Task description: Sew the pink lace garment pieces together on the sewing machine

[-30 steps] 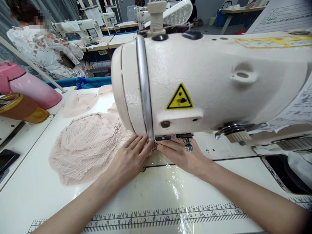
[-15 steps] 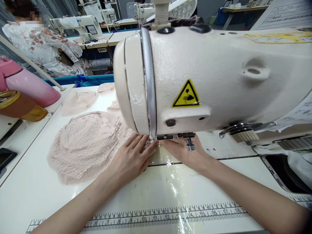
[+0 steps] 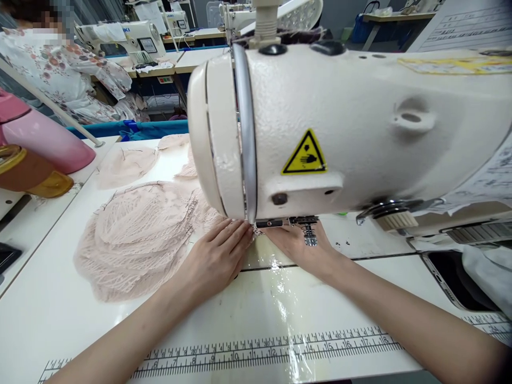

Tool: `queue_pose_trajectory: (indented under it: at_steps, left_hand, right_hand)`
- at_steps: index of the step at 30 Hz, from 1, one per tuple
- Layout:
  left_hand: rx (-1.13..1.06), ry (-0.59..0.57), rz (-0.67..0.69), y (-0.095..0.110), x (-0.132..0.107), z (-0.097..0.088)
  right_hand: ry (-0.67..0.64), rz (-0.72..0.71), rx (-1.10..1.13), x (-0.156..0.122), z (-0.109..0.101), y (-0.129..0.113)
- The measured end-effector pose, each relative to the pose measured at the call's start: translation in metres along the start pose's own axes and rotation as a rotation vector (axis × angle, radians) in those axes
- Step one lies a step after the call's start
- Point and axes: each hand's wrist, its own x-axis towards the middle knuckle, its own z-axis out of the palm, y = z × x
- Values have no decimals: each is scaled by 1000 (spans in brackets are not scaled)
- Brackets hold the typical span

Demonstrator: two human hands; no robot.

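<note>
A cream sewing machine head fills the upper middle of the view. Under its left end, my left hand lies flat on the white table, fingers stretched toward the needle area. My right hand reaches in from the right, its fingertips hidden beneath the machine. Between the two hands a small bit of pink lace shows at the presser foot. A heap of pale pink lace pieces lies just left of my left hand.
More lace pieces lie farther back. A pink bottle and a brown-gold object rest at the left. A printed ruler runs along the near edge. A phone lies right. A person in a floral top sits behind.
Both hands have crept slightly forward under the machine head; the view has shifted a little. The lace heap stays where it was.
</note>
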Motion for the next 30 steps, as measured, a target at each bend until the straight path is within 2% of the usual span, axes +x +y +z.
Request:
queue_pose_trajectory:
  at_steps: [3, 8, 15, 21, 30]
  left_hand:
    - [-23, -33, -37, -2, -2, 2]
    - [-66, -101, -57, -3, -1, 0]
    - [-100, -110, -92, -4, -1, 1]
    - [-110, -110, -103, -4, 0, 0]
    - [-69, -126, -122, -4, 2, -3]
  right_hand:
    - [-52, -25, -90, -3, -6, -8]
    - [23, -14, -179, -10, -1, -17]
    - [-128, 38, -212, -11, -5, -19]
    - [-63, -2, -226, -9, -6, -20]
    - [-54, 5, -176, -8, -9, -22]
